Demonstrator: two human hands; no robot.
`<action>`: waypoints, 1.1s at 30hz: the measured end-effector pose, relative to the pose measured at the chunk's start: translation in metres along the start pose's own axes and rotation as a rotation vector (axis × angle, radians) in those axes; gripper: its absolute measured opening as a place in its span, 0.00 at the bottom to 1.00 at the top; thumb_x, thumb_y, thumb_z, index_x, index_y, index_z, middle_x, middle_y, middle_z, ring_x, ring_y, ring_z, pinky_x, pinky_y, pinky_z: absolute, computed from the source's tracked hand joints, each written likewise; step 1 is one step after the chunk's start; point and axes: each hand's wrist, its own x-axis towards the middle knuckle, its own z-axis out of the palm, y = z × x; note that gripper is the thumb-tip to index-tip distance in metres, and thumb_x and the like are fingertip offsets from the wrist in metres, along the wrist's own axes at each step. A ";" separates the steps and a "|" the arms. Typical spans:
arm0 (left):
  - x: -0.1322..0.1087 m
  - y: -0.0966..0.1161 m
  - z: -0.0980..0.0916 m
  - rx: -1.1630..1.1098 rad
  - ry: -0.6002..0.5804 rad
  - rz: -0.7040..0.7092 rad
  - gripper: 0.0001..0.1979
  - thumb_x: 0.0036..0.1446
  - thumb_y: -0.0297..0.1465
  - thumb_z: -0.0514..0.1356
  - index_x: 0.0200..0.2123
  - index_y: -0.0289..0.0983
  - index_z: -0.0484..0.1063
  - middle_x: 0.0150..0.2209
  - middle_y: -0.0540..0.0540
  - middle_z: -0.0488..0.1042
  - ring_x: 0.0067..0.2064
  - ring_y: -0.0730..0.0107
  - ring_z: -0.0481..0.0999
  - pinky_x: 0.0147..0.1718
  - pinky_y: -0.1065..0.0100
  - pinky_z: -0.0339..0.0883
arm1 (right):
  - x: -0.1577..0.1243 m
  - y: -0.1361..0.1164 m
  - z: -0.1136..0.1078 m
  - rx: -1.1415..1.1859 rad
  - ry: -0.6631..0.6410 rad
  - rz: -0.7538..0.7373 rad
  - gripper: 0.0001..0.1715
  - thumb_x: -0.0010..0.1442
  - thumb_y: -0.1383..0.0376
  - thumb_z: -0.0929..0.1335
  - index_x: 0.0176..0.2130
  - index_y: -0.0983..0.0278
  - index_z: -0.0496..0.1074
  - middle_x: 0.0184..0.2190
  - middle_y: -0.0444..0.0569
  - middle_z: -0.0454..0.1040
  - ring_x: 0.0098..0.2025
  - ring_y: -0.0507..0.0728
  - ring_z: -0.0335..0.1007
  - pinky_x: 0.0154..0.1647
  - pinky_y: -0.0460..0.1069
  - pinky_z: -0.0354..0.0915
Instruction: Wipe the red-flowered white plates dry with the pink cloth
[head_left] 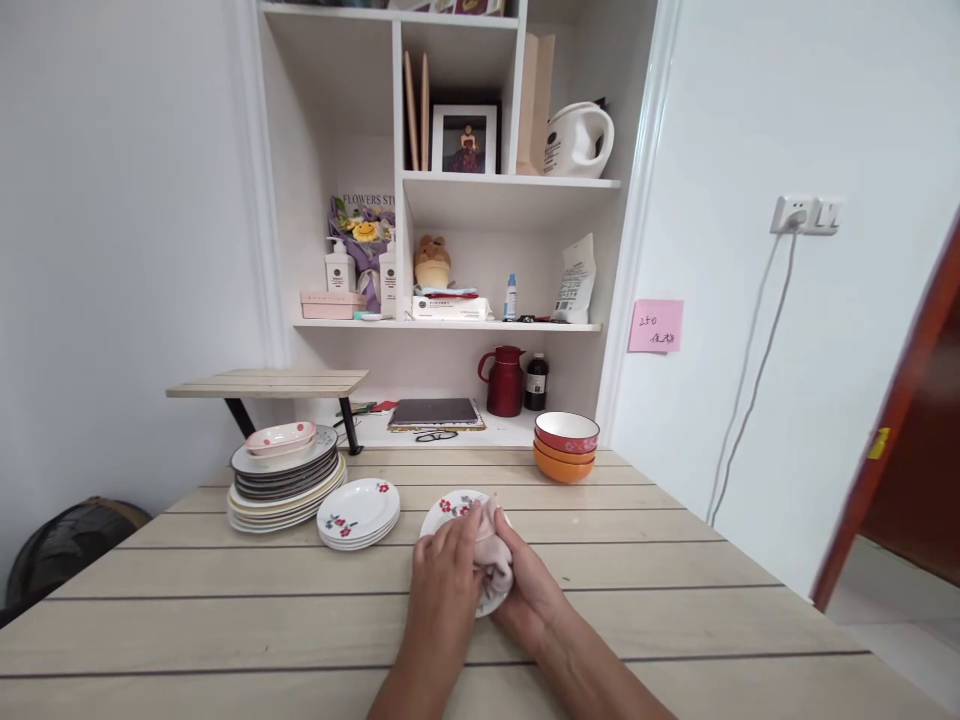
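Note:
A white plate with red flowers is low over or on the table at the centre; I cannot tell if it touches the wood. A bunched, pale pinkish cloth covers its right side. My left hand lies across the plate's left and near part, its fingers curled against the cloth. From the right, my right hand closes round the cloth at the plate's right edge, thumb up along it. Both palms are hidden. To the left sits a short stack of matching flowered plates.
A taller plate stack, topped by a pink-dotted dish, stands at the left beside a small wooden riser. Red and orange bowls are stacked at the back right. Behind the table are a laptop and a red jug.

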 end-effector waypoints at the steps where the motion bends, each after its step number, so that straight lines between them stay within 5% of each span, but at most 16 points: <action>1: 0.000 0.000 -0.002 -0.007 0.010 -0.023 0.36 0.55 0.21 0.57 0.65 0.43 0.51 0.57 0.43 0.69 0.57 0.61 0.67 0.53 0.57 0.60 | 0.000 -0.001 0.000 0.007 -0.010 -0.005 0.29 0.64 0.51 0.62 0.51 0.72 0.70 0.40 0.56 0.80 0.45 0.59 0.75 0.49 0.51 0.67; 7: 0.001 0.000 -0.012 0.012 0.232 -0.110 0.34 0.57 0.31 0.61 0.64 0.43 0.52 0.56 0.38 0.64 0.56 0.55 0.66 0.50 0.53 0.64 | 0.001 -0.009 0.000 0.038 -0.069 -0.051 0.31 0.65 0.49 0.60 0.52 0.72 0.70 0.42 0.57 0.79 0.46 0.60 0.75 0.48 0.53 0.67; 11: 0.001 0.001 -0.012 0.070 0.372 -0.065 0.24 0.61 0.28 0.55 0.61 0.44 0.59 0.50 0.39 0.65 0.50 0.58 0.70 0.46 0.57 0.69 | 0.000 -0.012 -0.002 0.063 -0.067 -0.075 0.31 0.65 0.49 0.59 0.52 0.70 0.70 0.42 0.56 0.80 0.45 0.61 0.75 0.48 0.55 0.67; 15: -0.002 0.004 -0.008 -0.090 0.251 -0.015 0.23 0.63 0.25 0.51 0.60 0.45 0.60 0.48 0.42 0.65 0.47 0.66 0.73 0.41 0.66 0.72 | 0.000 -0.012 -0.004 0.033 -0.020 -0.095 0.30 0.64 0.48 0.60 0.49 0.70 0.72 0.39 0.55 0.80 0.43 0.61 0.76 0.47 0.55 0.68; 24: -0.001 0.005 -0.007 -0.229 0.062 -0.070 0.22 0.62 0.29 0.52 0.60 0.46 0.63 0.56 0.40 0.64 0.56 0.59 0.68 0.49 0.57 0.71 | 0.002 -0.008 -0.005 -0.048 0.018 -0.177 0.28 0.61 0.50 0.65 0.50 0.69 0.72 0.41 0.54 0.80 0.39 0.57 0.76 0.41 0.49 0.69; 28: -0.002 0.003 0.001 -0.081 0.078 0.027 0.27 0.57 0.19 0.52 0.57 0.47 0.67 0.54 0.42 0.66 0.54 0.61 0.69 0.49 0.58 0.71 | 0.003 -0.007 -0.007 -0.096 -0.005 -0.120 0.31 0.59 0.47 0.66 0.50 0.69 0.72 0.40 0.55 0.80 0.39 0.58 0.76 0.38 0.49 0.69; 33: -0.001 0.004 0.003 0.079 0.183 0.160 0.31 0.54 0.16 0.54 0.57 0.49 0.66 0.56 0.45 0.67 0.56 0.62 0.68 0.52 0.59 0.68 | -0.006 -0.005 0.004 -0.054 -0.096 -0.059 0.38 0.60 0.43 0.62 0.52 0.71 0.71 0.46 0.58 0.78 0.47 0.60 0.74 0.48 0.50 0.67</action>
